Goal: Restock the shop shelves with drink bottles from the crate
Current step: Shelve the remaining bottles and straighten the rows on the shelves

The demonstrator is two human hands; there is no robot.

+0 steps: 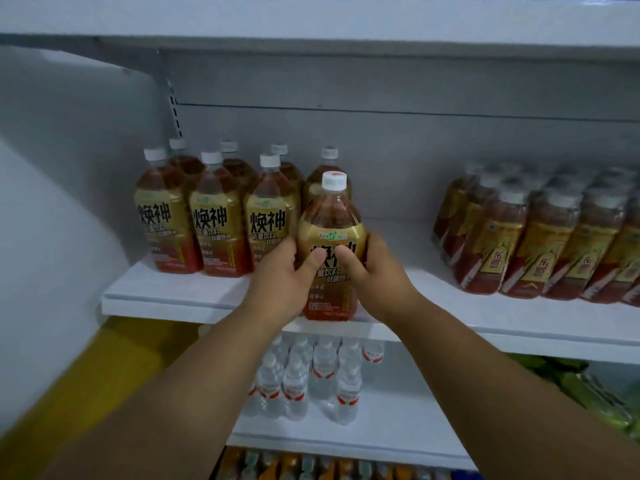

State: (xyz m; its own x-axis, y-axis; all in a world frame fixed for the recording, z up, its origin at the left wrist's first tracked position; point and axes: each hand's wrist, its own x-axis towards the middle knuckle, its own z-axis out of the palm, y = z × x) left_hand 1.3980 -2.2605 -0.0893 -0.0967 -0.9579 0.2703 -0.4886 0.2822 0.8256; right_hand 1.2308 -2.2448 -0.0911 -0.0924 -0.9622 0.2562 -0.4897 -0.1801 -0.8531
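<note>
While both hands [332,271] grip it, bottle [330,220] meets shelf edge [173,306].

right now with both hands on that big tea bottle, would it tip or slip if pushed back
The bottle looks full nearly to the cap, so probably heavy and steady. It is tall, so a high push might tip it. The left hand and right hand grip low on the glossy label, which may be slippery.

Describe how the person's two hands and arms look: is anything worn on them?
Both forearms are bare as far as the picture shows; no sleeve is in view. The left hand and the right hand wear no gloves, and no watch, ring or bracelet shows. The thumbnails are short.
</note>
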